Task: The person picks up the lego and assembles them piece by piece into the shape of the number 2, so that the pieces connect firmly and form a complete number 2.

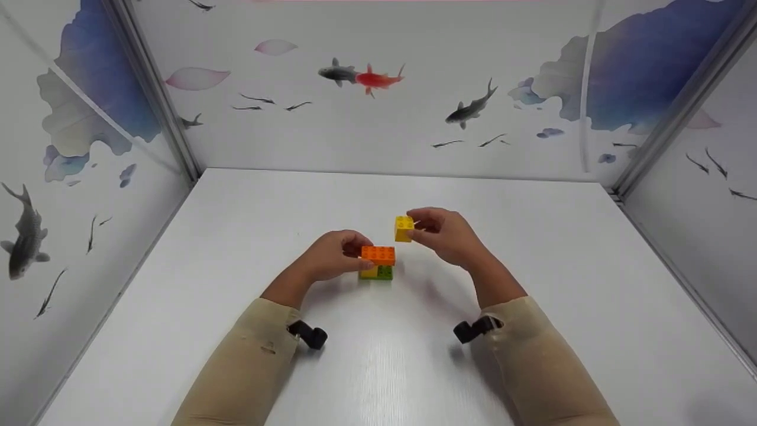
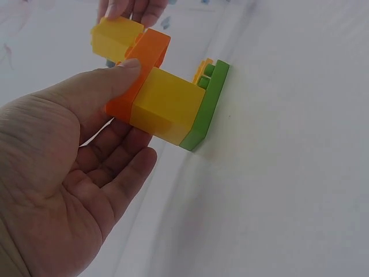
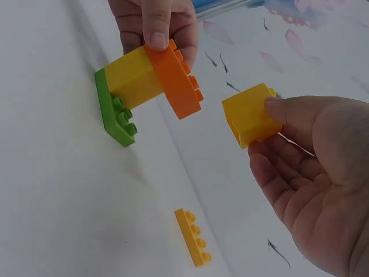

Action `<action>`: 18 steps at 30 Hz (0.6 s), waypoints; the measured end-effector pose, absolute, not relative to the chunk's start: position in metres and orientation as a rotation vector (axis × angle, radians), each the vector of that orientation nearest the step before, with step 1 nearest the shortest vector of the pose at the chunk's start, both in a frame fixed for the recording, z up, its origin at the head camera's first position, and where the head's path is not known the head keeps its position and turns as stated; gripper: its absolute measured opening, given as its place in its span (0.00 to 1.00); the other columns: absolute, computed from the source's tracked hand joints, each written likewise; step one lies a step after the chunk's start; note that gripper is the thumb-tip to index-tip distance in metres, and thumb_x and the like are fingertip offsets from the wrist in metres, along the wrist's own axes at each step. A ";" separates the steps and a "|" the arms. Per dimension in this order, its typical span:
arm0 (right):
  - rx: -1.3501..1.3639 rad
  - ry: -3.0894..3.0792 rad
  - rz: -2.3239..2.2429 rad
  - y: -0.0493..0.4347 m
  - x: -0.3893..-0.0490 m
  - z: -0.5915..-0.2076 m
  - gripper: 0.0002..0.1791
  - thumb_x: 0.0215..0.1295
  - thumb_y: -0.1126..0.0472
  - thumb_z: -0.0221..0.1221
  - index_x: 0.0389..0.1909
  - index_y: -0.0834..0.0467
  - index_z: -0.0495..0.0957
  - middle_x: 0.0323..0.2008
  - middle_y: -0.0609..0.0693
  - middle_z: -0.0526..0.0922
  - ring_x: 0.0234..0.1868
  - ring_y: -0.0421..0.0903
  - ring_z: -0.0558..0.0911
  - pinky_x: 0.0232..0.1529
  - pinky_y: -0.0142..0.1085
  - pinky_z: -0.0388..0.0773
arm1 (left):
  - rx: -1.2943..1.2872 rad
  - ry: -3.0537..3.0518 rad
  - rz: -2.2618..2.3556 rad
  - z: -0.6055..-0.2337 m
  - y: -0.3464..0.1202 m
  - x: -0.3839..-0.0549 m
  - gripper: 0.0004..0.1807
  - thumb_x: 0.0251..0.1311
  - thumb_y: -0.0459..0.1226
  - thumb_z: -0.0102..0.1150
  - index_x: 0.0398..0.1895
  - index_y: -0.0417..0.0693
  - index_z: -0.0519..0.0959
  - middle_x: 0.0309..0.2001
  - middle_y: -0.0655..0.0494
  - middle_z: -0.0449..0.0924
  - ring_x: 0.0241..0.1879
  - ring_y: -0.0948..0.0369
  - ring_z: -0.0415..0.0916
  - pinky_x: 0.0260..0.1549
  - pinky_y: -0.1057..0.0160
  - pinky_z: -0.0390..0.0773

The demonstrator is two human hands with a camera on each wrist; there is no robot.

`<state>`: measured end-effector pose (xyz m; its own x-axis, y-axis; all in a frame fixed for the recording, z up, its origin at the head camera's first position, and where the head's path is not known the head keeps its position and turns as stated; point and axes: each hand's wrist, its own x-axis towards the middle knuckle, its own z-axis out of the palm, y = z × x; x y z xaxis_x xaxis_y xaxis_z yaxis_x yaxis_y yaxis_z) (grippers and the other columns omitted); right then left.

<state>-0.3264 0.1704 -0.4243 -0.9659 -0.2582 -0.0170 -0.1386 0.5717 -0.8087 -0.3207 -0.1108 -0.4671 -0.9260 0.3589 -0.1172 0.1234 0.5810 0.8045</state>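
My left hand (image 1: pixel 324 258), near the centre of the head frame, is partly closed. Its thumb presses the near side of the orange brick (image 1: pixel 381 254) and its fingers curl behind, so the brick is pinched. How far the fingertips reach on the far side I cannot tell.

The orange brick is the top layer of a three-part stack, just below the centre of the head frame. Below it sits the middle yellow block (image 3: pixel 134 79); below that, the green plate (image 3: pixel 106 105). The orange brick overhangs the block toward the right of the head frame, above exposed studs of the plate.

My right hand (image 1: pixel 447 236), right of centre, is also partly closed. Thumb and fingers pinch the small yellow brick (image 1: pixel 404 229), studs up in the head view. This brick is near the orange brick, above and to the right of it in the head frame; the right wrist view shows a gap between the two.

A flat yellow strip (image 3: pixel 189 238) with a row of studs lies on the white table (image 1: pixel 378 367), lower centre of the right wrist frame, apart from the stack.

Beige sleeves (image 1: pixel 236 367) cover both forearms. Fish-print panels (image 1: pixel 378 136) stand behind the table.
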 end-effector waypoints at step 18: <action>-0.496 2.609 -1.309 0.151 -0.313 -0.429 0.21 0.74 0.53 0.68 0.66 0.46 0.83 0.59 0.46 0.87 0.57 0.48 0.85 0.60 0.41 0.86 | 0.449 2.553 1.284 -0.467 -0.113 -0.318 0.20 0.61 0.50 0.78 0.54 0.60 0.85 0.52 0.61 0.86 0.53 0.57 0.80 0.62 0.55 0.82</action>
<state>-0.3131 0.1505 -0.4289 -0.9281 -0.3721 -0.0116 -0.2132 0.5568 -0.8029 -0.3183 -0.1129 -0.4667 -0.9219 0.3788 -0.0818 0.1602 0.5647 0.8096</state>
